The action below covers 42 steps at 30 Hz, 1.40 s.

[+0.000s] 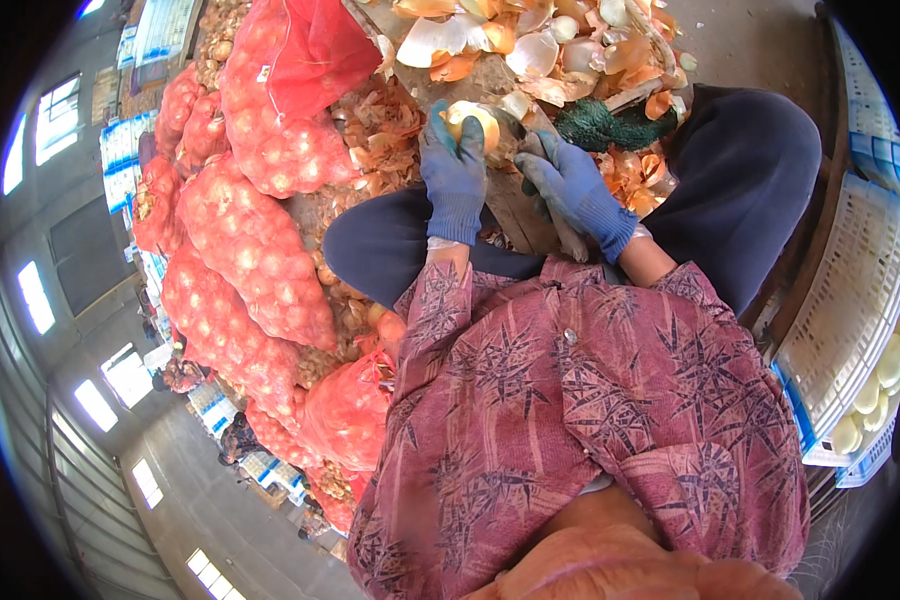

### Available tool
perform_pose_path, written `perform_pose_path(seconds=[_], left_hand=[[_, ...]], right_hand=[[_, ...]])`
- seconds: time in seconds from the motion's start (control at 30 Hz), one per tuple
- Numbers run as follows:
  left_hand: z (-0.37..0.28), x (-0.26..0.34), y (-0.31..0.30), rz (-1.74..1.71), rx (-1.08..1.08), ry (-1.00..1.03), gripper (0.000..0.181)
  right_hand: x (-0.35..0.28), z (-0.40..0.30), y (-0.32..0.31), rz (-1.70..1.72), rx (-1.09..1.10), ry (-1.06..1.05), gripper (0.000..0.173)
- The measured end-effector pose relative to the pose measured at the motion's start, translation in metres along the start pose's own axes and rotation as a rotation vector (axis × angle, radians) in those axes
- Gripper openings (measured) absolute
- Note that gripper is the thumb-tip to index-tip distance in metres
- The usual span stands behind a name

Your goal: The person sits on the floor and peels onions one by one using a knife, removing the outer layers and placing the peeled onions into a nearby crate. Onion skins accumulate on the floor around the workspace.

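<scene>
My left hand (456, 169), in a blue knit glove with a greyish coated palm, grips a partly peeled onion (476, 124). Pale flesh shows on the onion's upper side. In my right hand (570, 184), gloved the same way, is a small knife (511, 124) whose dark blade points at the onion. The blade is beside or against the onion; I cannot tell whether it cuts in. Its handle is mostly hidden by my fingers. Both hands are above my lap, between my bent knees.
Onion skins (525, 52) and small pale onion pieces lie heaped ahead. A dark green mesh bundle (607, 126) rests near my right knee. Red mesh sacks of onions (255, 255) crowd the left. White plastic crates (844, 300) stand at right, one holding peeled onions (874, 397).
</scene>
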<state>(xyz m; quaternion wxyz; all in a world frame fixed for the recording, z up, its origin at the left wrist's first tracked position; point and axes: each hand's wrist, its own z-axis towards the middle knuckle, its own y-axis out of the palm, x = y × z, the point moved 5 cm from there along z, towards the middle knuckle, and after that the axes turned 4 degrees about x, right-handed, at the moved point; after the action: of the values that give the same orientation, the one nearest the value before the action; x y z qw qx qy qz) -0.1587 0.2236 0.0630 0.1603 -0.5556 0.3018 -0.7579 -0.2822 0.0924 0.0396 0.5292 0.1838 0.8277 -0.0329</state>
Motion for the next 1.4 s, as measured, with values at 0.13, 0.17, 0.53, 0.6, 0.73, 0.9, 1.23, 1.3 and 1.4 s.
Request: perform_pose_path(seconds=[0.13, 0.17, 0.53, 0.6, 0.73, 0.9, 1.23, 1.3, 1.4], left_hand=[[0.001, 0.001, 0.004, -0.163, 0.093, -0.254, 0.046], [0.002, -0.002, 0.005, -0.231, 0.077, -0.308, 0.046], [0.050, 0.001, -0.013, 0.137, -0.294, -0.125, 0.078], [0.045, -0.034, -0.013, 0.098, -0.240, -0.139, 0.077], [0.050, -0.040, -0.016, -0.040, -0.209, -0.337, 0.055], [0.019, -0.045, -0.012, -0.452, -0.140, -0.654, 0.045], [-0.016, -0.046, -0.006, -0.145, -0.131, -0.670, 0.062], [-0.020, -0.054, -0.009, -0.053, -0.084, -0.587, 0.061], [-0.028, -0.046, -0.002, -0.038, -0.054, -0.531, 0.059]], right_hand=[[0.004, -0.028, 0.003, -0.092, 0.034, -0.095, 0.022], [0.003, -0.026, 0.003, -0.115, 0.036, -0.096, 0.024], [-0.005, -0.004, 0.003, -0.371, 0.129, -0.358, 0.026], [-0.002, -0.010, 0.004, -0.393, 0.105, -0.358, 0.027], [0.025, -0.018, 0.002, -0.427, 0.024, -0.236, 0.029], [0.008, -0.022, -0.011, -0.250, 0.127, -0.078, 0.036], [0.008, -0.002, 0.011, -0.818, 0.138, -0.350, 0.053], [0.005, -0.004, 0.017, -0.806, 0.134, -0.355, 0.054], [0.005, -0.005, 0.016, -0.781, 0.166, -0.392, 0.051]])
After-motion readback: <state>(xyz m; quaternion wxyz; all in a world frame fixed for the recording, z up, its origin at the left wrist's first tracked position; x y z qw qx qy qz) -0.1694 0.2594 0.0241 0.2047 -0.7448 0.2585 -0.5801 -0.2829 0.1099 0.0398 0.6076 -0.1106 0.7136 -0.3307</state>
